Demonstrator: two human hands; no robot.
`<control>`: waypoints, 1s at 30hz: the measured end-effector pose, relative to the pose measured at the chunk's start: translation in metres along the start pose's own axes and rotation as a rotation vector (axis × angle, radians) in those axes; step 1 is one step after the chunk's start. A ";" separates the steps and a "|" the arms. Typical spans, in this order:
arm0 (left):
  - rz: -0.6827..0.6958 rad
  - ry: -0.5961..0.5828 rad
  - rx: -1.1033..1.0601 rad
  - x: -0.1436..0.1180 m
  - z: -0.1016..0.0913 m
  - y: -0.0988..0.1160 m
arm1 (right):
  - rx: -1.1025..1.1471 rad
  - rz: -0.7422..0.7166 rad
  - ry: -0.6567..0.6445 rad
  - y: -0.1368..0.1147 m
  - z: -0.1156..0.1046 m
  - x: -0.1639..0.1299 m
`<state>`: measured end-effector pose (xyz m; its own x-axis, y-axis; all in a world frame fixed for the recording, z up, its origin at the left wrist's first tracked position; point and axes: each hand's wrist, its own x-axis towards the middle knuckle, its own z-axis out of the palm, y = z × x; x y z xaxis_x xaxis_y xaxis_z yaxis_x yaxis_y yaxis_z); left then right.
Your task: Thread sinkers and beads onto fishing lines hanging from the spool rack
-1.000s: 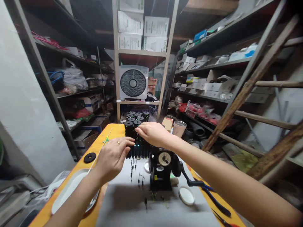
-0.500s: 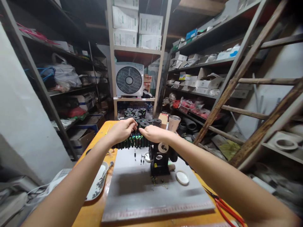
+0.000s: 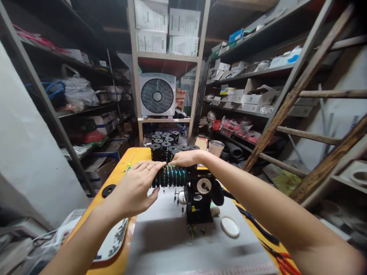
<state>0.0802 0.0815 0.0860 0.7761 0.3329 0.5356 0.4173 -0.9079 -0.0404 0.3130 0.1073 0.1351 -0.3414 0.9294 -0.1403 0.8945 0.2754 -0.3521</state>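
A horizontal row of black discs with green windings sits on the shaft of a small black hand-crank winder on a grey mat. My left hand rests against the left end of the row, fingers spread along its top. My right hand lies flat over the row's top right, fingertips meeting the left hand's. Several black spools stand in stacks just behind the hands.
An orange table carries a white tray, a green screwdriver, a black ring, a white lid, red-handled pliers and a cup. Shelves, a fan and a wooden ladder surround it.
My left hand slid back from the stacked spools to the left end of the row. The right hand flattened on top of the row. The view shifted slightly.
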 end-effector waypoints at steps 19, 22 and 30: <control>-0.021 0.434 -0.069 -0.031 0.042 -0.006 | -0.561 -0.636 0.355 -0.050 0.014 -0.056; -0.031 0.544 -0.136 -0.038 0.051 -0.015 | -0.638 -0.662 0.351 -0.052 0.017 -0.061; -0.032 0.660 -0.291 -0.043 0.066 -0.021 | -0.806 -0.512 0.491 -0.061 0.049 -0.067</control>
<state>0.0692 0.1027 0.0082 0.2795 0.2202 0.9346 0.2203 -0.9621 0.1608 0.2671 0.0166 0.1207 -0.7370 0.6049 0.3015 0.6660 0.5740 0.4765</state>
